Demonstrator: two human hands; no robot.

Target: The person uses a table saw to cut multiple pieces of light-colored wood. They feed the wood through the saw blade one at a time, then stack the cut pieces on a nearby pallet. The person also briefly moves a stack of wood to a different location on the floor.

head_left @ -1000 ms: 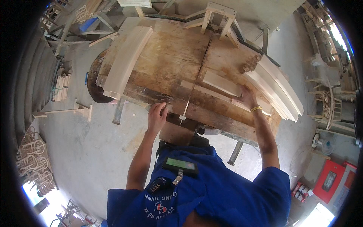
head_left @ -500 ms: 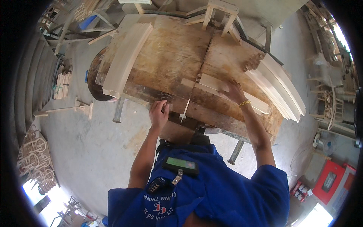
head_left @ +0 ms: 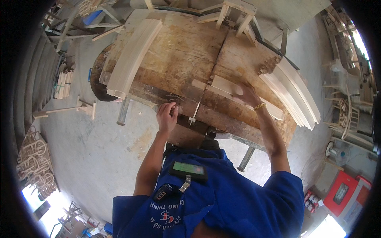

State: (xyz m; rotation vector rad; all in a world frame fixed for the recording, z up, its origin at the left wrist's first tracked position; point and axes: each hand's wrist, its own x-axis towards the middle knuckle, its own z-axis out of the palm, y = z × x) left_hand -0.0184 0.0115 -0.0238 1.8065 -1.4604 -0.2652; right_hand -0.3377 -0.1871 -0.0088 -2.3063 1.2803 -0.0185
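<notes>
On the worn wooden workbench (head_left: 178, 51), the right hand (head_left: 247, 94) is lying flat, fingers spread, on a pale wooden slat (head_left: 228, 88) near the bench's middle; the left hand (head_left: 166, 117), fingers curled, is gripping the near edge.

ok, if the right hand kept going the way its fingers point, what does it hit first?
The right hand lies on a pale flat wooden board on the worn wooden workbench, fingers pointing up and left across it. Straight on, it would probably run along that board onto bare bench top; depth is hard to judge.
</notes>
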